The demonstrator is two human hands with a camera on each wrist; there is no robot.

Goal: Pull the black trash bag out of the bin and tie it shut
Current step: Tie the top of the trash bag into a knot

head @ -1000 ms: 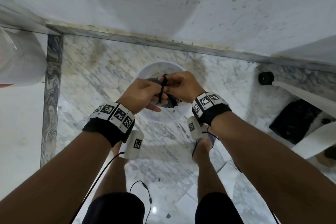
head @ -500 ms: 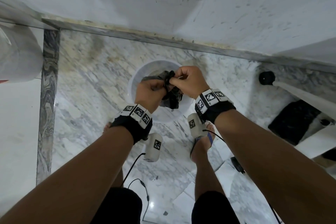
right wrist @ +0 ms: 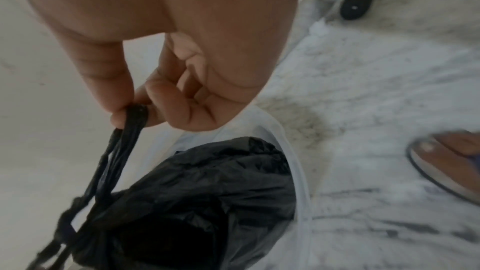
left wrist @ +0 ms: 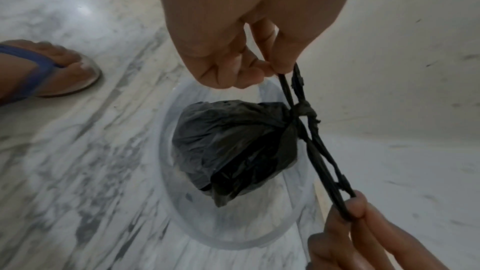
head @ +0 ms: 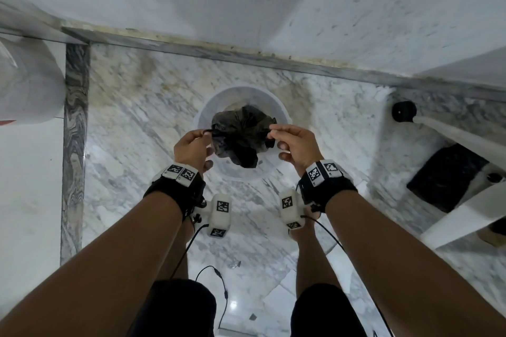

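Your left hand (head: 191, 148) and right hand (head: 294, 146) are spread apart, each pinching one thin handle strand of the black trash bag (head: 241, 135) between thumb and fingertips. The strands run taut from a knot (left wrist: 303, 110) at the bag's neck. The bag hangs between your hands, directly above the open mouth of the white bin (head: 201, 117), which stands on the marble floor (head: 131, 128) near the wall.
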